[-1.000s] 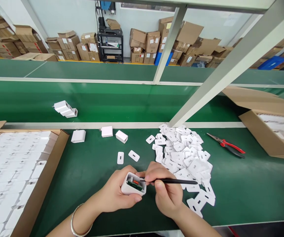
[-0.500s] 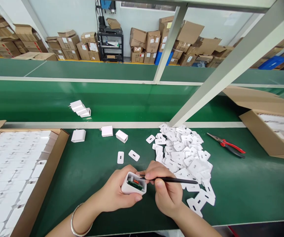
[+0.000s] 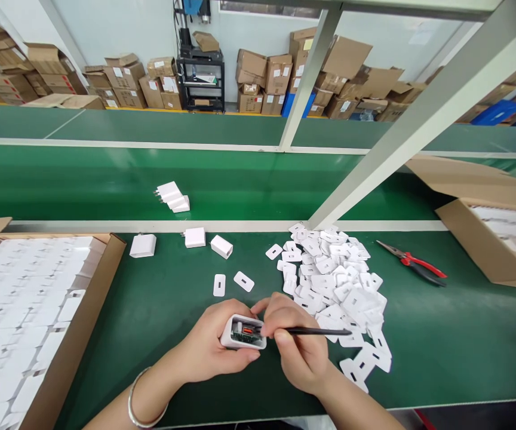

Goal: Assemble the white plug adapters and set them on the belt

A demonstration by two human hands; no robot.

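Observation:
My left hand (image 3: 215, 340) is closed around a white charger housing (image 3: 243, 344), its open end facing up. Inside it a circuit board (image 3: 248, 337) shows, with an orange-red part on it. My right hand (image 3: 296, 340) grips black tweezers (image 3: 323, 331), slanted flat across the fingers; their tips are hidden at the housing's right side. Two white cover plates with slots, one upright plate (image 3: 219, 285) and one tilted plate (image 3: 243, 281), lie beyond my hands. A heap of cover plates (image 3: 329, 269) spreads beside my right hand.
A carton (image 3: 79, 334) filled with white chargers stands at left. Chargers (image 3: 142, 245) lie along the bench's back edge; others (image 3: 172, 197) sit on the green conveyor belt (image 3: 240, 185). Red-handled pliers (image 3: 412, 263) and another open carton (image 3: 486, 245) are at right. A slanted metal post (image 3: 401, 125) rises behind the heap.
The chargers on the belt have moved to the right. The housing has tilted a little in my left hand, and the tweezers have shifted slightly, their tips now hidden.

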